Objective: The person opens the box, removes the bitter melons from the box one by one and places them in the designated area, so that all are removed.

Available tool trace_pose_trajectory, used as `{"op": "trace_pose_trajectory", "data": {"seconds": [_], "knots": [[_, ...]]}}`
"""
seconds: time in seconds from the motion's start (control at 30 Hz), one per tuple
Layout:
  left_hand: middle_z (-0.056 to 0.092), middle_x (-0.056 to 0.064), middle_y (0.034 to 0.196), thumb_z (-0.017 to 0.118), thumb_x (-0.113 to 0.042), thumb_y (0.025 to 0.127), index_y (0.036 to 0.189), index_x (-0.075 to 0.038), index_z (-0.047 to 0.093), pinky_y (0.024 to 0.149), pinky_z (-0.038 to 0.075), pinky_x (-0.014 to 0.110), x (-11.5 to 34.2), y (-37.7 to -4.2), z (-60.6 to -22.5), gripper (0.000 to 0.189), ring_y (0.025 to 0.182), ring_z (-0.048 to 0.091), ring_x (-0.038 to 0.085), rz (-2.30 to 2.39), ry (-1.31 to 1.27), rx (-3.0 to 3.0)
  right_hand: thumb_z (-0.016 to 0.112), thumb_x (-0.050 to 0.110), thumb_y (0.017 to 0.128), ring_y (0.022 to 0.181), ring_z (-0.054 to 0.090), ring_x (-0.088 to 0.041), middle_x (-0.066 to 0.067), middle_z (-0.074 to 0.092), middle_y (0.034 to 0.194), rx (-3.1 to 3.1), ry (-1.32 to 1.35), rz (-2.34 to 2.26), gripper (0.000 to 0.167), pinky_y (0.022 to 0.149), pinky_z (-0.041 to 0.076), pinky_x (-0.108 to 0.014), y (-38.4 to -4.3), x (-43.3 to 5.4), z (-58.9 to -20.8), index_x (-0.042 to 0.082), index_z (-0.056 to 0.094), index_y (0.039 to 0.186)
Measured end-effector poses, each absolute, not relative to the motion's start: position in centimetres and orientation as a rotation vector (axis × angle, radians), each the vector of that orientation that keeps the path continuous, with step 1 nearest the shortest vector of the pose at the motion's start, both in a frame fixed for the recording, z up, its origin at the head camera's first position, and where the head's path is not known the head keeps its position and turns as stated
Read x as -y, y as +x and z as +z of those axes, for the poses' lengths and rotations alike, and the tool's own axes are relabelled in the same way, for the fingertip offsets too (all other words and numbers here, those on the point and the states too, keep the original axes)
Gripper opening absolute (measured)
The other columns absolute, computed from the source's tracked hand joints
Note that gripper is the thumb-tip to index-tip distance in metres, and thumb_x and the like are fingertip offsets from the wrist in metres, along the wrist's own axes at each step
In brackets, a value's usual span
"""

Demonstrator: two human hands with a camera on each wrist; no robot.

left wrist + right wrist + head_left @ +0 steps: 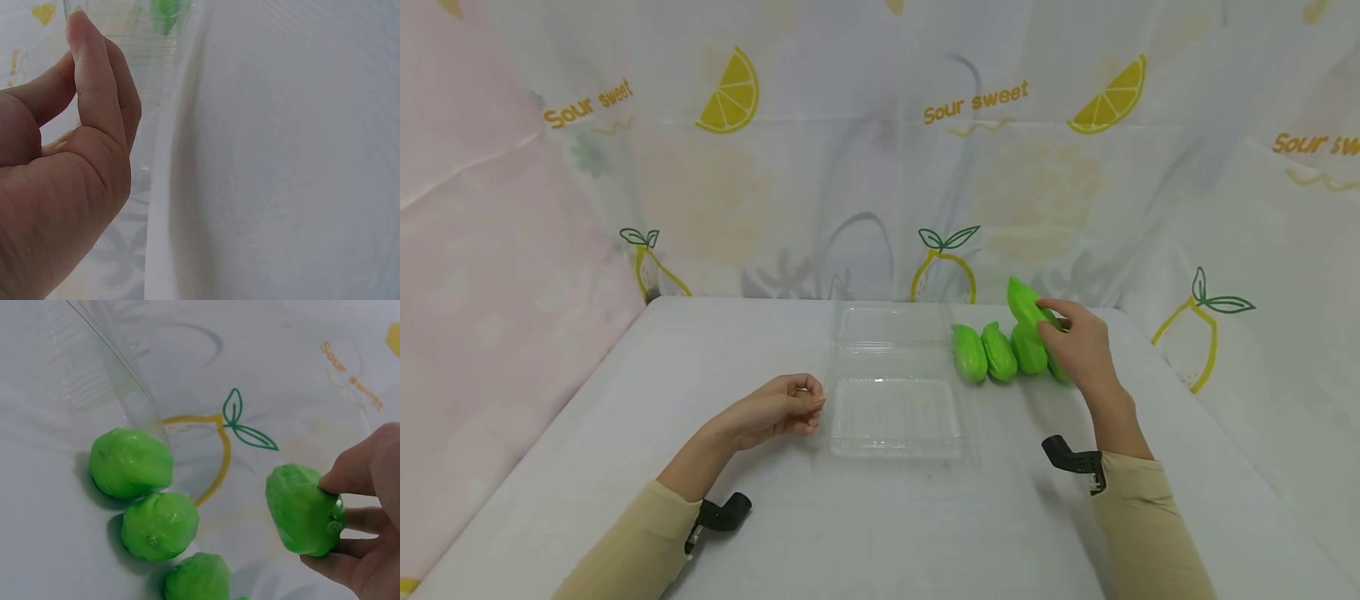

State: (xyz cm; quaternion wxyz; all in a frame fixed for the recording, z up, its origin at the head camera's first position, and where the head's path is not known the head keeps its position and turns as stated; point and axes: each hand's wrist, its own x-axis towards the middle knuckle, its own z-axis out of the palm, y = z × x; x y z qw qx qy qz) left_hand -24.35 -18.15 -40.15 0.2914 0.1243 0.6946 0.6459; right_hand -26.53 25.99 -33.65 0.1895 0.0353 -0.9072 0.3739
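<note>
My right hand (1078, 342) grips a bright green, lumpy gourd-like vegetable (300, 509) between thumb and fingers, raised above others of its kind. Those green vegetables (970, 354) stand in a row on the table, right of a clear plastic clamshell box (895, 451). The box lies opened out, its lid (891, 327) to the back and its base toward me. At the left edge of the box, my left hand (778, 408) pinches the thin plastic rim with thumb and curled fingers. In the left wrist view, its fingertips (81, 31) meet the box's edge.
A white cloth covers the table (887, 533). Behind it hangs a pale curtain (850, 167) printed with lemons and lettering, with a pinkish part at the left. Each sleeve carries a black wrist camera mount (1071, 458).
</note>
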Motion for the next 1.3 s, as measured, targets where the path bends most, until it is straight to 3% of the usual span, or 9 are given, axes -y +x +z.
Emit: {"op": "trace_pose_trajectory", "data": {"seconds": [0.17,0.4,0.8,0.9,1.1,1.3], "knots": [[0.059,0.002,0.079,0.057,-0.015,0.101,0.102,-0.005,0.048,0.065,0.057,0.017,18.2,-24.3,-40.2,0.014,0.070,0.060,0.010,1.727,0.335,-1.839,0.051,0.013,0.095,0.120,0.059,-0.046,-0.020,0.054,0.144,2.547,0.038,1.024,0.041,0.071,0.046,-0.027,-26.7,-26.9,-33.9,0.008,0.061,0.134],[0.058,0.001,0.080,0.056,-0.014,0.102,0.102,-0.005,0.047,0.065,0.057,0.017,18.1,-24.3,-40.2,0.013,0.070,0.060,0.010,1.731,0.337,-1.835,0.052,0.012,0.094,0.117,0.061,-0.044,-0.020,0.057,0.141,2.515,-0.020,0.997,0.039,0.064,0.043,-0.017,-26.9,-28.2,-34.5,0.007,0.063,0.132],[0.058,0.001,0.082,0.055,-0.016,0.102,0.103,-0.006,0.047,0.065,0.056,0.017,18.1,-24.2,-40.0,0.013,0.071,0.060,0.010,1.741,0.328,-1.813,0.049,0.012,0.095,0.115,0.060,-0.041,-0.024,0.054,0.142,2.556,-0.145,0.973,0.043,0.061,0.043,-0.018,-27.0,-30.2,-35.5,0.002,0.058,0.136],[0.058,0.001,0.082,0.056,-0.017,0.102,0.103,-0.006,0.048,0.065,0.056,0.017,18.1,-24.3,-40.0,0.014,0.072,0.060,0.010,1.739,0.330,-1.811,0.048,0.011,0.095,0.115,0.058,-0.041,-0.024,0.054,0.141,2.553,-0.178,0.955,0.043,0.066,0.046,-0.026,-27.0,-30.6,-35.8,0.001,0.058,0.136],[0.058,0.002,0.083,0.055,-0.016,0.103,0.103,-0.006,0.048,0.066,0.057,0.018,18.2,-24.4,-40.2,0.013,0.072,0.061,0.010,1.741,0.328,-1.811,0.047,0.009,0.093,0.119,0.051,-0.041,-0.026,0.053,0.142,2.551,-0.245,0.952,0.045,0.088,0.048,-0.050,-27.2,-31.4,-36.3,-0.001,0.057,0.136],[0.058,0.002,0.084,0.056,-0.017,0.102,0.104,-0.006,0.048,0.067,0.057,0.018,18.2,-24.4,-40.3,0.015,0.073,0.061,0.010,1.745,0.324,-1.808,0.047,0.008,0.093,0.122,0.049,-0.042,-0.029,0.051,0.142,2.562,-0.316,0.968,0.045,0.098,0.044,-0.057,-27.4,-32.2,-37.4,-0.004,0.056,0.135]]}}
